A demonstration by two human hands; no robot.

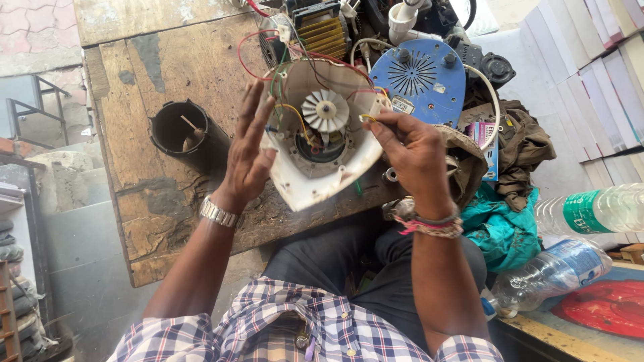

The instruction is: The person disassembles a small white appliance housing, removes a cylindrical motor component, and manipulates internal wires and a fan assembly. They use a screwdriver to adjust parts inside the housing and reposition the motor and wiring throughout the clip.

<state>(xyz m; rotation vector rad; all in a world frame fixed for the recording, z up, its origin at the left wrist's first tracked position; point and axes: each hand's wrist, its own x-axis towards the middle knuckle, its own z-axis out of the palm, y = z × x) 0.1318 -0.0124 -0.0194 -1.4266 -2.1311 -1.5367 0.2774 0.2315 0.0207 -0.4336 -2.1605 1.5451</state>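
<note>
Head view showed us looking down at our own two hands over a worn wooden workbench (168,161). Between them we held a white plastic appliance housing (315,181), open side up and tilted toward us, raised above the bench's near edge and our lap. Inside it sat a white fan impeller (326,110) on a dark motor, with red, green and yellow wires (282,100) trailing out of the shell toward the clutter behind.

Our left hand (247,157) lay flat against the housing's left wall, fingers spread and straight (bracing it, not wrapped around it). Our right hand (410,153) gripped the right rim, thumb and forefinger pinched together on a small yellowish wire end (367,118) at that edge.

Just behind the housing stood a blue round vented base (419,77), and to the left on the bench lay a black cylindrical cup (181,131). At our right were a brown cloth (520,144), a teal cloth (506,224) and two clear plastic bottles (590,211), well apart from the hands.
</note>
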